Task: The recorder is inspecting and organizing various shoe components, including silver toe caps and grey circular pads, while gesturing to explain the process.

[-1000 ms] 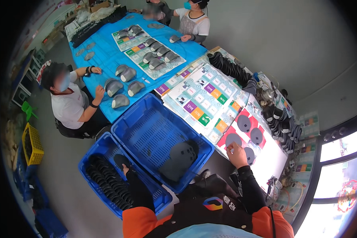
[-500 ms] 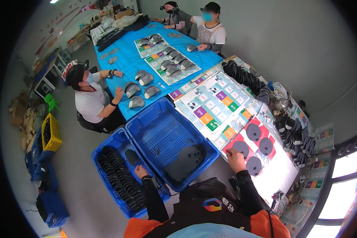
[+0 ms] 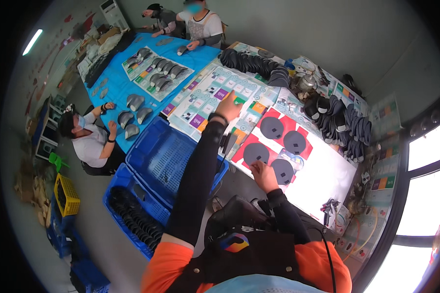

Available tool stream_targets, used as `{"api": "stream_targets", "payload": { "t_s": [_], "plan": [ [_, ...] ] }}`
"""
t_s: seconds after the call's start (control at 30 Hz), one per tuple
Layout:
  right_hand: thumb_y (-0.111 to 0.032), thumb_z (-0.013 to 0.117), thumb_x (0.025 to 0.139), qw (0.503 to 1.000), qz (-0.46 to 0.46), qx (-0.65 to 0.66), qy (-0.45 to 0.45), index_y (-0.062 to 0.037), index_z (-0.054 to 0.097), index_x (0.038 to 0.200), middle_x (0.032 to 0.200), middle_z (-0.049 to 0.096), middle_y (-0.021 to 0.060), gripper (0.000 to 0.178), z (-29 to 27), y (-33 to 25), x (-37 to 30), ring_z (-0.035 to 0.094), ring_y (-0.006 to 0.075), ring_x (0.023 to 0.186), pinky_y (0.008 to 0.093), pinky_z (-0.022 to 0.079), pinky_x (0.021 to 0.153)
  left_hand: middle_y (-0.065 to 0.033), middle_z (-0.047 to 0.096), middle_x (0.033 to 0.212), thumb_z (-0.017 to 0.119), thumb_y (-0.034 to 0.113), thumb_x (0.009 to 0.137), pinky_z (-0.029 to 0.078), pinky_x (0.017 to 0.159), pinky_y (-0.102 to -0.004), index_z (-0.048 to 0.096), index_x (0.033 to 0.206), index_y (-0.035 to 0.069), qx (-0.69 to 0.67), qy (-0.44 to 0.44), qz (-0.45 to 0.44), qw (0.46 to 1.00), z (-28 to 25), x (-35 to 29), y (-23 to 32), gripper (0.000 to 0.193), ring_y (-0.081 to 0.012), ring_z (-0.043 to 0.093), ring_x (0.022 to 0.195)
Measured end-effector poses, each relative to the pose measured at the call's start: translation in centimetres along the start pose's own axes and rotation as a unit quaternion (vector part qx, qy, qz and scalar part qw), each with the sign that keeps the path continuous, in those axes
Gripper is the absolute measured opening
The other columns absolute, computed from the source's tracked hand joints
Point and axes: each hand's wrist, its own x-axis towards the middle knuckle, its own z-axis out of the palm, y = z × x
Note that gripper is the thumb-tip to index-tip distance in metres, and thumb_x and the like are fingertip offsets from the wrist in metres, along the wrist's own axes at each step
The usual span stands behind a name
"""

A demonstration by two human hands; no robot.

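Observation:
My left hand [image 3: 228,107] reaches over the printed sheets [image 3: 208,100] on the table, one finger stretched forward and nothing visible in it. Its other fingers are partly hidden. At the near edge of the red sheet [image 3: 243,150], my right hand [image 3: 265,177] has its fingertips pinched together, and whatever is between them is too small to make out. Right by those fingertips lie two dark grey round pieces, one on the left [image 3: 253,149] and one on the right [image 3: 281,167]. Two more round pieces [image 3: 271,127] [image 3: 294,142] lie farther back, each bearing a small black square.
Blue crates stand at left, one empty-looking [image 3: 151,146], another holding rows of black curved pieces [image 3: 132,207]. Dark curved pieces [image 3: 252,63] line the table's back. A spray gun [image 3: 330,206] with a hose sits at right. A seated person [image 3: 89,146] works at the blue-covered table [image 3: 156,100].
My left hand has swung from above the crates forward and right over the printed sheets. My right hand stays by the round pieces, fingers pinched. The view has turned to the right.

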Motion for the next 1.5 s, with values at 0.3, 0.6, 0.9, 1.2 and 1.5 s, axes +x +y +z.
{"api": "stream_targets", "payload": {
  "t_s": [0.3, 0.6, 0.9, 1.2, 1.5],
  "plan": [
    [-0.013, 0.068, 0.096, 0.994, 0.027, 0.1, 0.042, 0.0035, 0.066, 0.102, 0.078, 0.071, 0.013, 0.017, -3.0, 5.8, -4.0, 0.071, 0.0172, 0.071, 0.032, 0.055, 0.066, -0.0183, 0.076, 0.095, 0.07, 0.037, 0.081, 0.056, 0.088, -0.0462, 0.076, 0.104, 0.011, 0.304, -0.061, 0.165, 0.936, 1.7, 9.2, -4.4, 0.034, -0.0313, 0.074, 0.093],
    [-0.022, 0.062, 0.096, 0.998, 0.052, 0.042, 0.01, -0.0027, 0.07, 0.104, 0.08, 0.071, 0.0159, 0.022, -4.5, 9.1, -1.1, 0.072, 0.0303, 0.074, 0.0401, 0.054, 0.072, -0.0129, 0.074, 0.074, 0.059, 0.026, 0.091, 0.057, 0.057, -0.0361, 0.04, 0.137, -0.011, 0.02, -0.101, -0.08, 0.991, 4.0, 1.0, 3.1, 0.062, -0.0225, 0.07, 0.058],
    [-0.011, 0.058, 0.099, 0.999, 0.025, 0.048, 0.001, -0.0001, 0.07, 0.107, 0.077, 0.069, 0.0113, 0.018, -2.6, 4.6, 0.0, 0.067, 0.0173, 0.067, 0.0324, 0.052, 0.065, -0.0079, 0.074, 0.075, 0.062, 0.032, 0.096, 0.054, 0.06, -0.0318, 0.063, 0.129, 0.003, -0.064, -0.137, -0.047, 0.987, 3.0, -8.5, -5.0, 0.044, -0.0162, 0.069, 0.06],
    [-0.006, 0.067, 0.094, 0.999, 0.005, 0.033, 0.003, 0.0015, 0.06, 0.104, 0.078, 0.064, 0.0077, 0.014, 0.8, 4.2, 1.3, 0.065, 0.0139, 0.071, 0.0293, 0.052, 0.065, -0.0077, 0.074, 0.084, 0.056, 0.035, 0.103, 0.053, 0.059, -0.0276, 0.068, 0.118, 0.003, -0.192, -0.231, -0.114, 0.947, 2.8, -21.0, -16.2, 0.037, -0.0132, 0.067, 0.063],
    [-0.019, 0.066, 0.095, 0.997, -0.01, -0.069, -0.024, 0.0001, 0.066, 0.101, 0.09, 0.073, 0.0218, 0.02, 3.7, 1.0, 2.1, 0.074, 0.0336, 0.084, 0.0413, 0.057, 0.077, -0.0059, 0.072, 0.085, 0.057, 0.033, 0.102, 0.051, 0.059, -0.0281, 0.069, 0.111, 0.003, -0.32, -0.15, -0.179, 0.918, 2.7, -25.5, -20.7, 0.033, -0.0114, 0.063, 0.063]
  ]
}}
